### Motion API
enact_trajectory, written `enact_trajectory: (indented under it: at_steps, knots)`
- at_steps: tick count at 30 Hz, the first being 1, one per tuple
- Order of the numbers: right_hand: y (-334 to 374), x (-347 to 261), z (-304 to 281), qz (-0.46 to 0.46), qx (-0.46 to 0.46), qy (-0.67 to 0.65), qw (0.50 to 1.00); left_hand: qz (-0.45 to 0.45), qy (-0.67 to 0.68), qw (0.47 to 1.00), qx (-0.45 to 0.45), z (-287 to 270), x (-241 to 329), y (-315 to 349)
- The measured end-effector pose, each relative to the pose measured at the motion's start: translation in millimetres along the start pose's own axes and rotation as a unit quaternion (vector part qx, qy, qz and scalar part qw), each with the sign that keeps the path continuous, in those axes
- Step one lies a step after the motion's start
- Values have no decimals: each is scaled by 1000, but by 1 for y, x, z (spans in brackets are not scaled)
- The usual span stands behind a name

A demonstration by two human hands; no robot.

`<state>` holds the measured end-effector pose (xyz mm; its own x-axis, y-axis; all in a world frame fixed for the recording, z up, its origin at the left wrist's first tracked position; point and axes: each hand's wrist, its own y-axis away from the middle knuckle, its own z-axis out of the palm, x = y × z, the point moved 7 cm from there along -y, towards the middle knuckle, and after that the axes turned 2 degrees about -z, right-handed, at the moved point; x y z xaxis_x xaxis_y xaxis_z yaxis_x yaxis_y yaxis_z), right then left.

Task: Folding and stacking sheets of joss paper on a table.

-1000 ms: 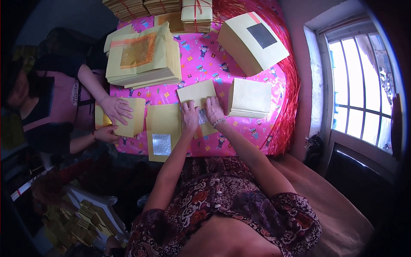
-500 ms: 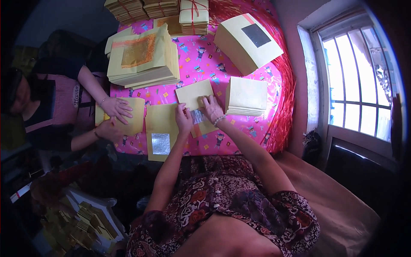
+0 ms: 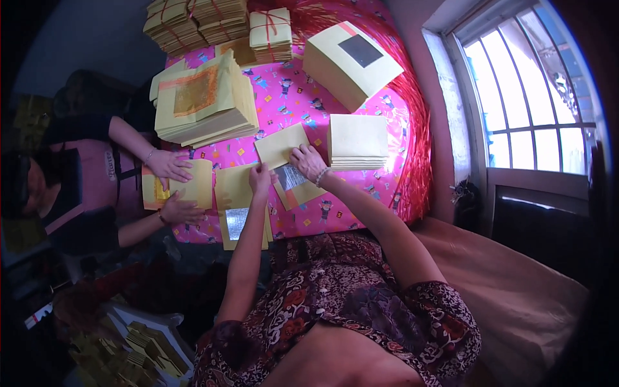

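In front of me lies a yellow paper sheet (image 3: pixel 282 146), partly folded, its far part plain. A silver foil patch (image 3: pixel 291 177) and an orange band show on its near part. My left hand (image 3: pixel 260 179) pinches the left edge of this sheet. My right hand (image 3: pixel 309 162), fingers bent, presses on its right side. Under my left forearm rests another yellow sheet (image 3: pixel 222 188) with a silver foil square (image 3: pixel 238 224). Just right of my right hand stands a neat stack of folded yellow paper (image 3: pixel 358 138).
A pink patterned cloth (image 3: pixel 284 84) covers the table. Tall paper stacks (image 3: pixel 206 129) (image 3: pixel 335 71) and red-tied bundles (image 3: pixel 271 29) stand farther back. Red plastic strands (image 3: pixel 419 148) line the right edge. At left a co-worker's hands (image 3: pixel 171 166) lie on a sheet (image 3: pixel 201 184). A barred window is right.
The table has shifted slightly left in view. My hands stay on the same sheet. The co-worker's sheet now shows a gold patch and orange bands, and their nearer hand lies flatter.
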<state>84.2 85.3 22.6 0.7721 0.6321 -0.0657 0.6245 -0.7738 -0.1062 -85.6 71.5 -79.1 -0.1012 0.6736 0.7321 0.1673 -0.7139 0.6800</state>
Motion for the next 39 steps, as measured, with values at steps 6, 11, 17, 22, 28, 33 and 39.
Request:
enact_trajectory:
  at_steps: [6,11,17,22,28,33,39]
  knots:
    - [2,-2,-15,90,11,-24,996,86,102,989,67,-1,26,28]
    - [31,2,-75,220,133,-248,934,189,84,975,80,-6,48,101]
    - [79,43,-110,290,237,-482,792,181,118,976,21,14,75,177]
    - [116,109,-100,345,207,-587,703,211,50,972,-96,84,123,180]
    - [154,184,-87,419,198,-546,698,182,-69,974,-118,158,128,140]
    - [161,199,-88,444,140,-470,749,147,-161,973,-77,172,99,100]
    - [169,207,-61,463,103,-403,783,143,-241,959,-34,180,77,79]
